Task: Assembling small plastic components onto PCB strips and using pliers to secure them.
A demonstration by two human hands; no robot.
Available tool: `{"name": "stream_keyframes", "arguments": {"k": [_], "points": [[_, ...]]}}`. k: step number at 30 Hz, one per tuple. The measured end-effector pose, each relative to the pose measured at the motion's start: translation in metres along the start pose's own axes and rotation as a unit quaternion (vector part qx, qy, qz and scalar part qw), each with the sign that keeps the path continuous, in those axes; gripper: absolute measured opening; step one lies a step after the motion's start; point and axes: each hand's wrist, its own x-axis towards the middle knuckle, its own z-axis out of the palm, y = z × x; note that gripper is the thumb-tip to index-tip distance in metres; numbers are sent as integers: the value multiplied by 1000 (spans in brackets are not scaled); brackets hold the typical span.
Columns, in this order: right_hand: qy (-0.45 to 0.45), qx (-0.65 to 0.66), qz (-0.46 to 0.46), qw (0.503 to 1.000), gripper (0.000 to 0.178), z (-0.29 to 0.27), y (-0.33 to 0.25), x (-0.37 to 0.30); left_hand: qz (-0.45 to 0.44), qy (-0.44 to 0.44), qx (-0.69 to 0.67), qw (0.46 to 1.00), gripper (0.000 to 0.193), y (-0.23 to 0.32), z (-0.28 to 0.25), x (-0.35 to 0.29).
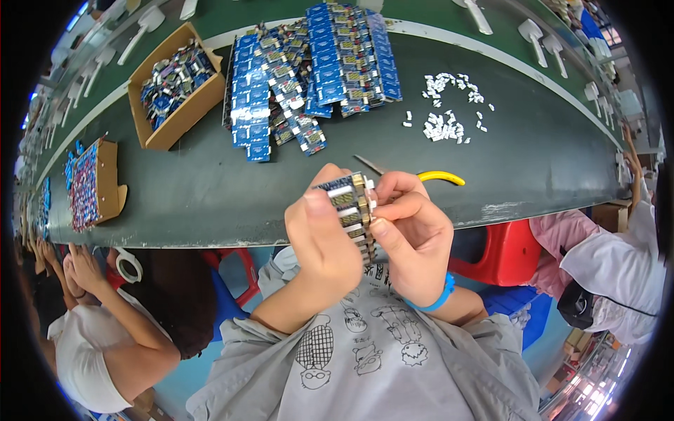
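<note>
While the left hand clasps a circuit-board strip, the right hand, nearly closed, pinches its edge.

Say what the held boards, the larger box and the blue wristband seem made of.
Held boards: probably resin laminate, dark, with metallic gold parts. Larger box: likely cardboard, matte brown, thin walls. Wristband: perhaps rubber or plastic, smooth, solid blue.

Boxes left, boards between, pieces right
</note>
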Motion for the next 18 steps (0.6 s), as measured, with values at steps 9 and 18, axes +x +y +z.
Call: {"name": "stream_keyframes", "arguments": {"k": [9, 18], "points": [[-36, -649, -177, 739, 6, -83, -43, 92, -229, -13, -251, 940, 61, -6, -27, 16], [-79, -678, -128, 720, 6, -85, -30, 100, -219, -5, -272, 937, 49, -7, -21, 19]]}}
